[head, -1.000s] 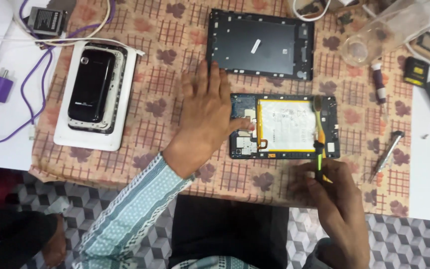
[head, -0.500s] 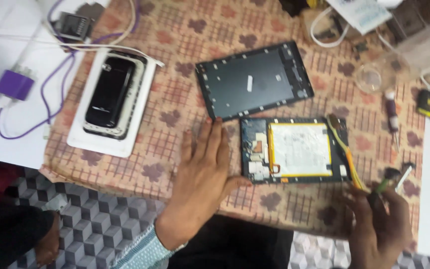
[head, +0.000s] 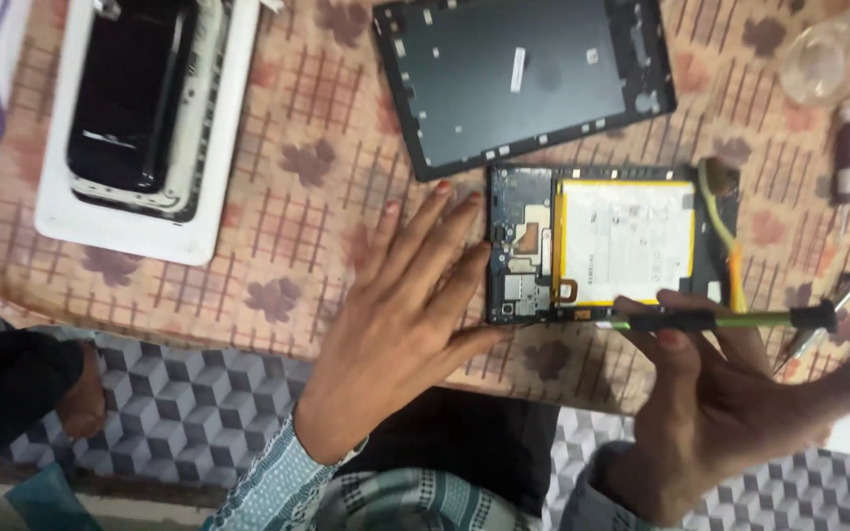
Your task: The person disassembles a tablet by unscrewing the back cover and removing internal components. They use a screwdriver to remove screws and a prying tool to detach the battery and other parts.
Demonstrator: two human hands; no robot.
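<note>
**Clerk:** Hands first. Left hand [head: 400,324]: spread flat, palm down, fingers splayed on the patterned cloth [head: 297,226], fingertips against the left edge of the opened tablet [head: 607,246]. Grips nothing; it looks placed to stop the tablet sliding left.

**Checker:** And the other?

**Clerk:** Right hand [head: 730,403]: near right, fingers closed around a slim green-and-black tool [head: 710,320], thumb on top. The tool lies nearly level, left to right, along the tablet's near edge, working end pointing left toward the near-left corner of the circuit board. Whether the tip touches the board, I cannot say; motion blur softens that spot.

**Checker:** The tablet itself?

**Clerk:** Centre of the cloth, back removed, insides facing up. Long axis runs left to right. Circuit board at the left end, pale battery in the middle, yellow ribbon cable curving down the right end.

**Checker:** Outward from there?

**Clerk:** Dark back cover [head: 523,79], just beyond the tablet on the far side, inside face up, slightly tilted, apart from it. Far left: a black phone [head: 130,98] lying on a white tray [head: 213,211], long axis near to far. Far right: a clear glass dish [head: 823,64]; below it a dark-handled screwdriver [head: 846,157], and tweezers [head: 823,315] by the tool's right end.
</note>
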